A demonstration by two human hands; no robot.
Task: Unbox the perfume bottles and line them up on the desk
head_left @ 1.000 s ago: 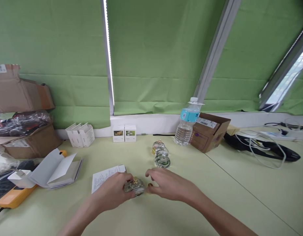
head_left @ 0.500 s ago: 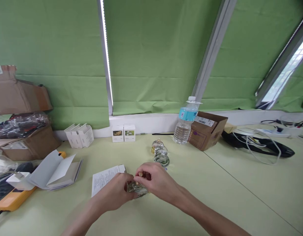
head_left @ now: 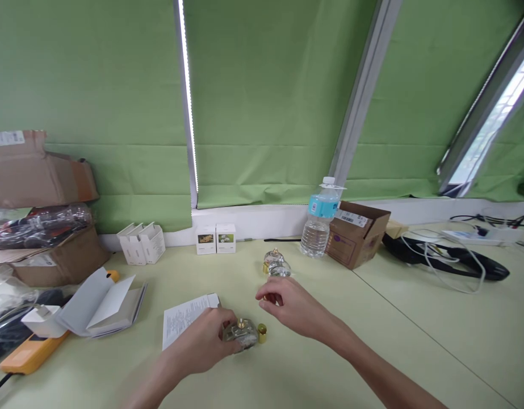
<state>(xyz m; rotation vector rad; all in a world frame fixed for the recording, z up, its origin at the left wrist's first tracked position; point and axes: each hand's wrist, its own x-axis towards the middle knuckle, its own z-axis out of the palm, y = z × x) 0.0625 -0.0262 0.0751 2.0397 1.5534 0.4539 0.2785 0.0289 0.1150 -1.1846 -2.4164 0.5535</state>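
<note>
A: so what's each grip got rn?

B: Left grip is wrapped around a glass bottle on the counter, gold nozzle sticking up. Right grip looks pinched on a small gold piece, mostly hidden so can't say what.

A: anything else close?

B: yeah, gold cap beside the bottle, on the side away from the left grip. More bottles just beyond the right grip.
</note>
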